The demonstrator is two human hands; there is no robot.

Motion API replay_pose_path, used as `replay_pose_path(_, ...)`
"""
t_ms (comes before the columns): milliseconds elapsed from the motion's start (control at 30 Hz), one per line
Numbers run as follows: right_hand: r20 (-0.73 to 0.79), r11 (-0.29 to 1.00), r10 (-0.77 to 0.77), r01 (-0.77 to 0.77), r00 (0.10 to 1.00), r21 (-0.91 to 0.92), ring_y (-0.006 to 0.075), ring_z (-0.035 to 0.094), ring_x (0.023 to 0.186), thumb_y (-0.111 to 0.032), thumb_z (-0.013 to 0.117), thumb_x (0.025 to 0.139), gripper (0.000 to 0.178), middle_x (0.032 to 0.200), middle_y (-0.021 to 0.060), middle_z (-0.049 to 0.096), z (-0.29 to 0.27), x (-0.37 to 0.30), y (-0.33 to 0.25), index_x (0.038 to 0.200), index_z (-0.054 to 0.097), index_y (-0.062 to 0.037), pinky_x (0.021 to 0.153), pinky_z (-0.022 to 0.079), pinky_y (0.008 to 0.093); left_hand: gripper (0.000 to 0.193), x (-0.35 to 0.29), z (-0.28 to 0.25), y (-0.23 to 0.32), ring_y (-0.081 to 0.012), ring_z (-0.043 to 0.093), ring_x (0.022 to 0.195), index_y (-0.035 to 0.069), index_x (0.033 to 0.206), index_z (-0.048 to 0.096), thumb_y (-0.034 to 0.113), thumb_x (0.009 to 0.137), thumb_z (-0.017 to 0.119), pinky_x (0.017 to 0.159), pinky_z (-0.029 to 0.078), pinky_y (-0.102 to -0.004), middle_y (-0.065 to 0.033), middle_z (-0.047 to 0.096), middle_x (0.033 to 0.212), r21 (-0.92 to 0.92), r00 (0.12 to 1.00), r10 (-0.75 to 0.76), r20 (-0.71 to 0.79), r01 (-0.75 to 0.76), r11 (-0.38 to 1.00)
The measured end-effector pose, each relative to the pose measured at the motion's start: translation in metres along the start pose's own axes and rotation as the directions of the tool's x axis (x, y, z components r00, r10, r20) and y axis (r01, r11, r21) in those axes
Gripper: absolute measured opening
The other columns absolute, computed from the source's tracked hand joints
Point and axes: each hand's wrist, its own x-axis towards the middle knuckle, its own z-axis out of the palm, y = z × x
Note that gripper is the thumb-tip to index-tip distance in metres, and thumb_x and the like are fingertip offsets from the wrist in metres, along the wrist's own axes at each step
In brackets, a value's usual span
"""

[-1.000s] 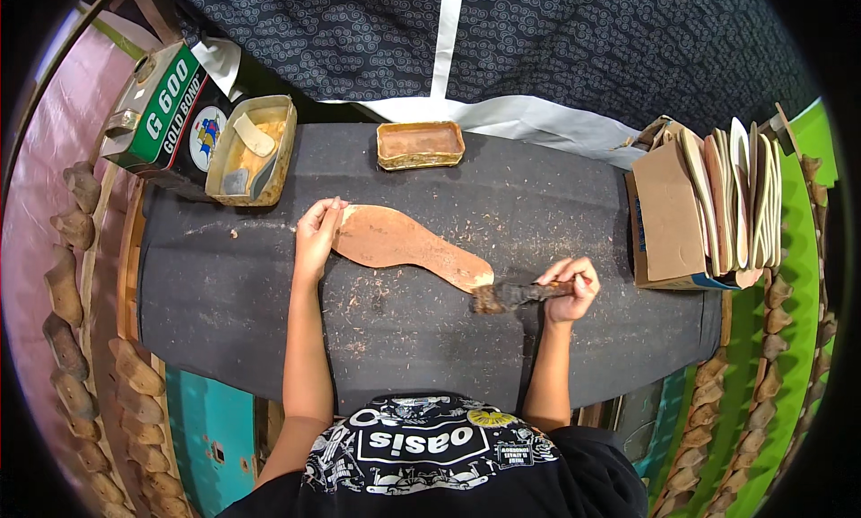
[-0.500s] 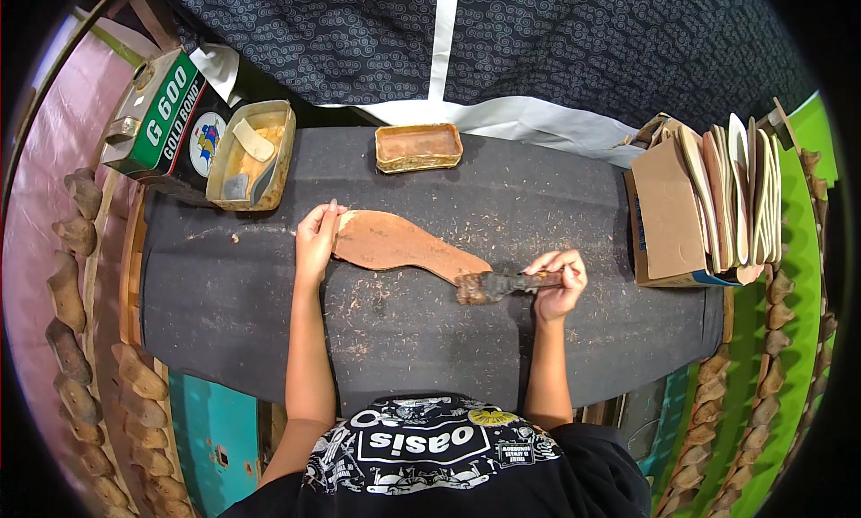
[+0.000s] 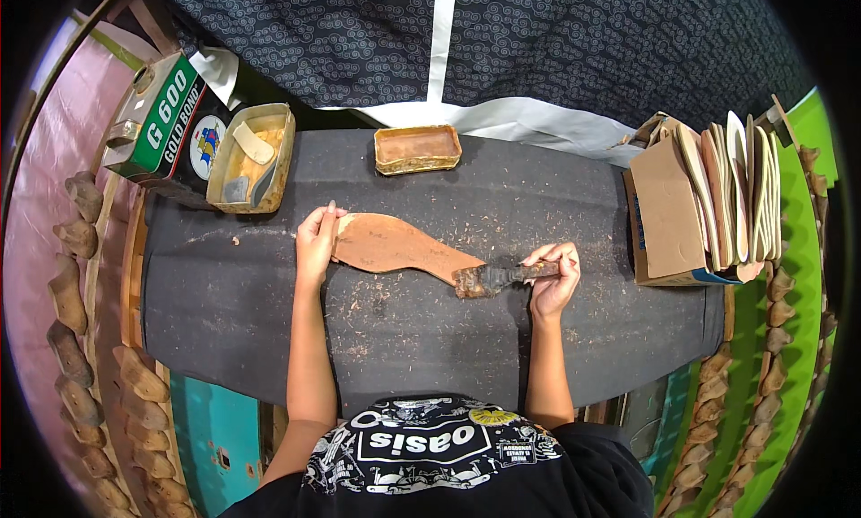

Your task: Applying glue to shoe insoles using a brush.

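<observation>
A brown insole (image 3: pixel 390 242) is held up over the dark cloth of the table. My left hand (image 3: pixel 315 240) grips its wide left end between thumb and fingers. In my right hand (image 3: pixel 552 276) is a worn paintbrush (image 3: pixel 491 279), caked with dark residue, its handle wrapped by my fingers. The bristles lie against the narrow right end of the insole and cover its tip.
Beyond the insole stands a shallow yellowish tray (image 3: pixel 417 150). At the far left, a plastic tub (image 3: pixel 252 159) with scraper pieces sits beside a large metal can (image 3: pixel 166 128). A cardboard box (image 3: pixel 668 208) of insoles stands right. Shavings litter the tablecloth (image 3: pixel 413 339); shoe lasts (image 3: pixel 65 294) line both sides.
My right hand has shifted slightly up and left, and the brush's bristles now sit level on the insole's narrow end. My left hand and the insole have barely moved.
</observation>
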Motion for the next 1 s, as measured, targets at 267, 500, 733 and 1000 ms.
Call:
replay_pose_path(267,0.118,0.986,0.166,-0.167,0.979,-0.005,0.0160,0.050,0.060,-0.006,0.045,0.075,0.009,0.069,0.0129,0.051,-0.005,0.003,-0.009,0.079,0.037,-0.0053,0.057,0.042,0.0256,0.028,0.000,0.001,0.001,-0.0016,0.040,0.042,0.005,0.075,0.056,0.029,0.083,0.044,0.032,0.029,-0.0158,0.0029,0.050,0.055,0.023,1.000,0.024,-0.018,-0.023,0.999)
replay_pose_path(500,0.132,0.983,0.164,-0.151,0.978,-0.103,0.0158,0.051,0.061,-0.004,0.046,0.071,0.012,0.067,0.0117,0.051,-0.022,0.010,-0.018,0.080,0.037,-0.0050,0.050,0.040,0.0215,0.029,-0.002,0.000,0.004,-0.0014,0.039,0.040,0.005,0.075,0.056,0.030,0.084,0.043,0.031,0.028,-0.0164,0.0027,0.049,0.055,-0.018,0.999,-0.037,-0.014,0.037,0.999)
replay_pose_path(733,0.026,0.987,0.066,-0.062,0.997,-0.146,0.0152,0.050,0.054,-0.003,0.043,0.070,0.009,0.064,0.0125,0.051,-0.036,0.015,-0.023,0.076,0.037,-0.0050,0.041,0.037,0.0191,0.030,-0.001,0.001,0.004,-0.0015,0.039,0.040,0.006,0.075,0.056,0.031,0.084,0.043,0.031,0.028,-0.0162,0.0028,0.049,0.054,0.003,1.000,0.010,-0.006,-0.010,1.000)
replay_pose_path(1000,0.019,0.973,0.215,-0.212,0.977,-0.093,0.0117,0.047,0.051,-0.006,0.045,0.073,0.010,0.067,0.0126,0.052,-0.003,0.004,-0.007,0.079,0.038,-0.0067,0.041,0.037,0.0181,0.029,0.000,0.002,-0.003,-0.0018,0.040,0.041,0.005,0.075,0.056,0.030,0.084,0.043,0.032,0.029,-0.0159,0.0020,0.051,0.056,0.000,1.000,0.026,-0.006,-0.026,1.000)
